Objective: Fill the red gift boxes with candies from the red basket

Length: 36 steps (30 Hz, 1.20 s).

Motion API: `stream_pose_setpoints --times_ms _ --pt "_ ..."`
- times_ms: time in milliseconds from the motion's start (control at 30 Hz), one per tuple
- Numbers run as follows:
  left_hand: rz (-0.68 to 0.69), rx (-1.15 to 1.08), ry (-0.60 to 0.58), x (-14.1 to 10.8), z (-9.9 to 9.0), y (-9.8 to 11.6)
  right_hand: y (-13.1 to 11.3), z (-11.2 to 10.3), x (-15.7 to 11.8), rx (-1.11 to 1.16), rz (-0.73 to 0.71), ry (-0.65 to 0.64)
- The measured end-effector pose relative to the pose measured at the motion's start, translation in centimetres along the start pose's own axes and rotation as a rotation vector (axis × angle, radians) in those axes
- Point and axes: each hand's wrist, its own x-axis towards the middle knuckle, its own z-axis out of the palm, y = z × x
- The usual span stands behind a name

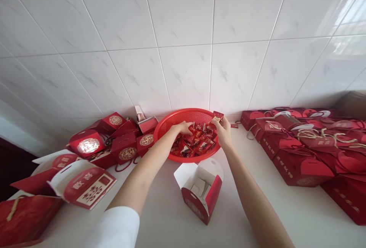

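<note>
Left hand [183,128] reaches into the red basket [187,160], its fingers at the small red packets [197,147]; whether it grips any, I cannot tell. Right hand [224,130], over the basket's right rim, pinches a single packet [218,115] between its fingertips. From the left along the white table [154,217], red boxes [123,148] lie clustered, then the basket beside the tiled wall [185,72], an open box [197,205] just before it, and corded gift boxes [300,164] crowded at right.

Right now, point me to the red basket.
In the head view, the red basket sits near centre, by the tiled wall and just beyond the lone open box, with the left hand inside.
</note>
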Motion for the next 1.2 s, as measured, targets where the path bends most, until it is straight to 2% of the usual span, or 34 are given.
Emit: stream_pose_setpoints --times_ms 300,433,533,667,767,900,1200 --pt "0.104 -0.012 -0.023 0.3 0.4 1.5 -0.1 0.0 -0.1 0.023 -0.005 0.011" --pt "0.198 -0.061 0.048 0.2 0.5 2.6 -0.2 0.0 -0.1 0.027 -0.009 0.023" --pt "0.296 -0.078 0.097 0.2 1.1 3.8 -0.3 0.0 -0.2 0.017 -0.007 0.033" --pt "0.422 -0.012 0.059 0.1 2.7 5.1 -0.3 -0.1 -0.1 0.023 -0.007 0.038" --pt "0.388 0.054 0.008 0.2 3.1 5.3 -0.2 -0.1 -0.1 0.022 0.003 0.028" --pt "0.32 0.052 -0.005 0.7 2.4 4.5 -0.2 -0.1 -0.1 0.018 0.001 0.02" --pt "0.143 -0.04 0.125 1.1 0.5 1.0 -0.3 0.0 -0.2 -0.003 -0.002 0.001"
